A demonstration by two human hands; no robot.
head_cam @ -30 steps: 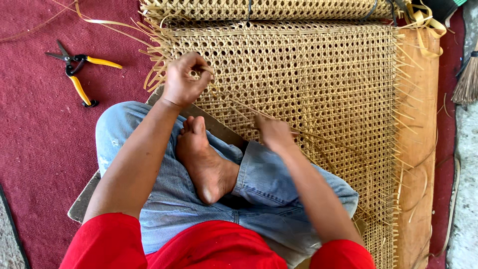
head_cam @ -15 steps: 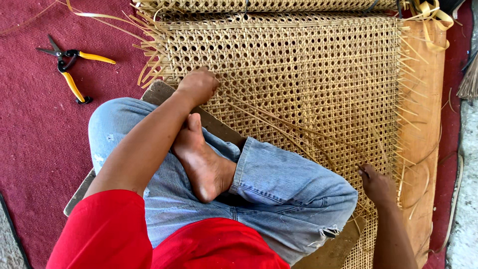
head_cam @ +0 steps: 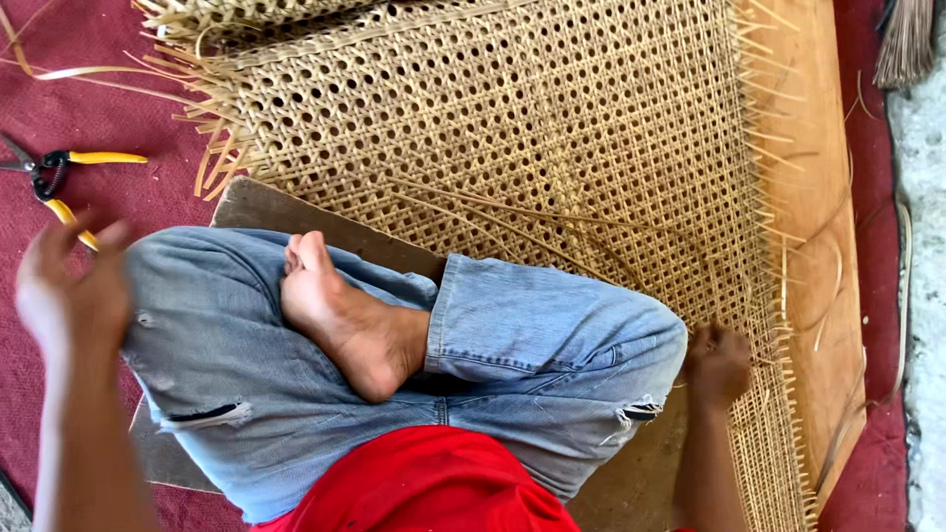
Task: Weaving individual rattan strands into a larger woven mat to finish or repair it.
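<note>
Cane mat (head_cam: 552, 148) | R hand (head_cam: 717, 363) on edge | L hand (head_cam: 74, 286) nr yellow snips (head_cam: 59, 177)

clothing: red upper garment (head_cam: 424, 488); light blue denim jeans (head_cam: 532, 345) with frayed tears at both knees. feet bare, one foot (head_cam: 345, 315) visible. forearms bare, no sleeves at wrists. left hand (head_cam: 74, 286) and right hand (head_cam: 717, 365) ungloved.

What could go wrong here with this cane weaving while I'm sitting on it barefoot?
The stiff strand ends bristling along the wooden frame could prick the right hand working at that edge. The loose long strands lying across the woven cane panel might snag or kink under the knee. The yellow-handled cutters lie close to the left hand.
</note>
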